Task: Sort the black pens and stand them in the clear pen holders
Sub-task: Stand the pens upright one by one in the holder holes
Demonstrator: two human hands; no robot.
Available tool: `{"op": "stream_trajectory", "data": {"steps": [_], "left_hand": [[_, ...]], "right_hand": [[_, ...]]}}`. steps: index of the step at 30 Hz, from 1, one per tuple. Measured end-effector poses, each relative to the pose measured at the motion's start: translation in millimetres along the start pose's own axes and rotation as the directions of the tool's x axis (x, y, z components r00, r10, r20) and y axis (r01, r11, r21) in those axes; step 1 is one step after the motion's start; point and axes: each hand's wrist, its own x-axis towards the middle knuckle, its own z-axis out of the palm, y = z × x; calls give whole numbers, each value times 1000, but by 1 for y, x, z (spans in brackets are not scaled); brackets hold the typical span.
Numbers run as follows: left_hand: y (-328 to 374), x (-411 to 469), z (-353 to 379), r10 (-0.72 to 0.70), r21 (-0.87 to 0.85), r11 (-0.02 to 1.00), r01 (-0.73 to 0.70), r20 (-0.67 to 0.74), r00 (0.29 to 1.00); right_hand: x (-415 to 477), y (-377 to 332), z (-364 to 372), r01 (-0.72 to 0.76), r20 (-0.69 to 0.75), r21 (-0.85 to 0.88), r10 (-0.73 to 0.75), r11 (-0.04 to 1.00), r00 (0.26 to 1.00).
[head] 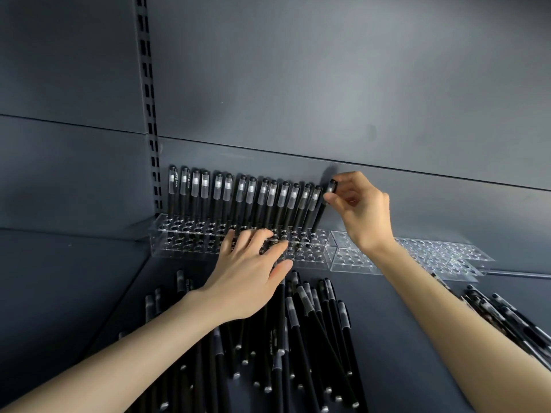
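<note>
Black pen [319, 216] at mid-frame stands nearly upright, its top leaning right and its lower tip at a back-row hole of the clear pen holder [185, 242], just right of the standing row [238, 198]. The right hand [362, 210] pinches its cap from the right. The left hand [250, 269], fingers spread, rests on the holder's front.

The left hand [250, 269] covers the middle front holes of the long clear holder [185, 242], so what stands there cannot be told. The right forearm [447, 317] hides part of the smaller holders [346, 254] at centre right and of the side pile [512, 320], which the right edge also cuts. The loose pile [301, 338] runs off the bottom edge. Cap print is too small to read.
</note>
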Motion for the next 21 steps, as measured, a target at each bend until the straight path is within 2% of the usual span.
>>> {"op": "stream_trajectory", "data": {"steps": [4,15,21], "left_hand": [[-1,0,0,12,-3,1000,-12,-7,1000],[3,-1,-7,-16,-8,1000,16,24,1000],[14,-8,-15,-28,-96,995,21,-63,998]], "right_hand": [[-1,4,3,-23,58,-46,25,999,998],[-7,-2,-4,-24,109,-127,38,992,993],[-23,-9,-15,-58,76,-140,69,989,995]]}}
